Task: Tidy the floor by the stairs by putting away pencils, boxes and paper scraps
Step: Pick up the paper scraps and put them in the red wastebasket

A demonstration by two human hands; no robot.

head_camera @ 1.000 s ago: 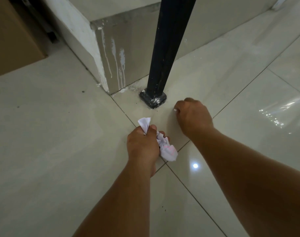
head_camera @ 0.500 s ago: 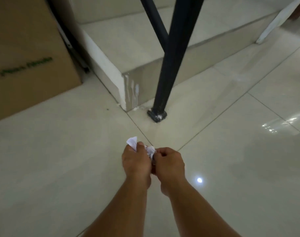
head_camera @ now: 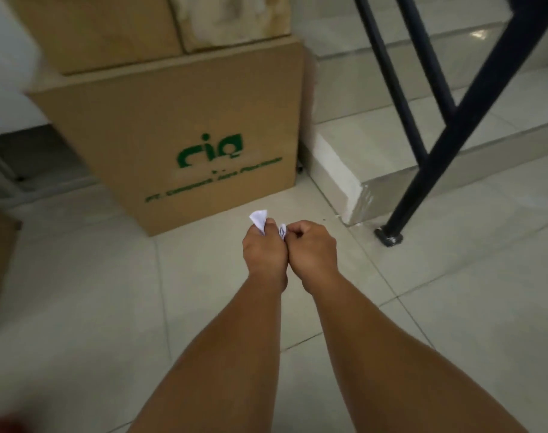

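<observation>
Fingers (head_camera: 297, 229) of left hand (head_camera: 264, 254) and right hand (head_camera: 313, 248) clenched round paper scraps (head_camera: 259, 218), now raised off floor (head_camera: 110, 307); pickup done, disposal pending.

Both my forearms reach forward from the bottom of the view, bare and converging at the wrists; my left hand (head_camera: 264, 256) is fisted, fingers curled round crumpled paper (head_camera: 259, 218) that pokes out of its top; my right hand (head_camera: 313, 250) is curled too, touching the left, pinching the paper's other end.

green "cia" on cardboard box (head_camera: 185, 129) (smaller line blurred)
</observation>
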